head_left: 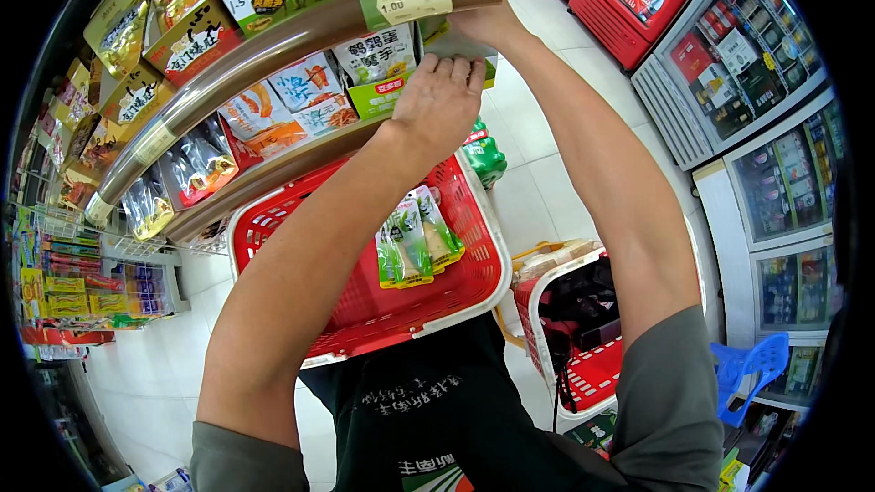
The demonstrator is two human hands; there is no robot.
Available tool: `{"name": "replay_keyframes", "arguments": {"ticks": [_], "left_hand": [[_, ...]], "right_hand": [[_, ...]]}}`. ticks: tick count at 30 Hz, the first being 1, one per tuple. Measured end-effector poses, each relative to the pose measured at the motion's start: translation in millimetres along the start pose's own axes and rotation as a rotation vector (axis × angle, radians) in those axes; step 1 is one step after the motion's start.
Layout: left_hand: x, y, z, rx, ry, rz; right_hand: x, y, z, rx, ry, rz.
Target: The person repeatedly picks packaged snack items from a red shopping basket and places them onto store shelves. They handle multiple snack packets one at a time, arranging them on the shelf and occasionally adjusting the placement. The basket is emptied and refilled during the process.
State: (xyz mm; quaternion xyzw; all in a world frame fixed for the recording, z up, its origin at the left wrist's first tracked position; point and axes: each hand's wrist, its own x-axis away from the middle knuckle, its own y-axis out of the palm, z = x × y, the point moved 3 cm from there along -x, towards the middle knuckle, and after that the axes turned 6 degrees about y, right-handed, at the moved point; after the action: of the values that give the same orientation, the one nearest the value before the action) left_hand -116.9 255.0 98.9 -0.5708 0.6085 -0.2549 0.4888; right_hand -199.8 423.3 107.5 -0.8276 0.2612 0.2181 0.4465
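Note:
My left hand [441,99] reaches to the lower shelf, its fingers at the edge of an open box at the shelf's right end. My right hand [487,22] is at the same shelf end, partly behind the shelf's price rail [301,37]; its fingers are hidden. Whether either hand grips something cannot be told. Left of my left hand stands a green and white box of snack packets [376,58], beside blue and white packets [304,82]. Below my arms is a red plastic basket [362,318] with a few green and clear snack packets [405,246] in it.
A second red basket [588,383] with dark items stands at the right, near a blue plastic stool [752,369]. Glass-door coolers [735,61] line the right side. Green bottles [485,154] stand beyond the near basket. A wire rack of packets [89,287] is at the left.

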Motion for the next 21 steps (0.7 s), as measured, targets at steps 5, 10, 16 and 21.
{"name": "replay_keyframes", "arguments": {"ticks": [5, 10, 16, 21], "left_hand": [[3.8, 3.9, -0.4, -0.022, 0.008, 0.035], [-2.7, -2.3, -1.2, 0.054, 0.020, -0.005], [-1.3, -7.6, -1.6, 0.018, 0.040, -0.054], [2.3, -3.9, -4.2, 0.053, 0.023, -0.059]], "right_hand": [[7.0, -3.5, -12.4, 0.086, 0.055, 0.065], [-5.9, 21.7, 3.2, -0.026, 0.092, 0.121], [-11.5, 38.0, -6.0, 0.268, -0.032, 0.327], [3.1, 26.0, -17.2, 0.111, 0.043, 0.134]]}}
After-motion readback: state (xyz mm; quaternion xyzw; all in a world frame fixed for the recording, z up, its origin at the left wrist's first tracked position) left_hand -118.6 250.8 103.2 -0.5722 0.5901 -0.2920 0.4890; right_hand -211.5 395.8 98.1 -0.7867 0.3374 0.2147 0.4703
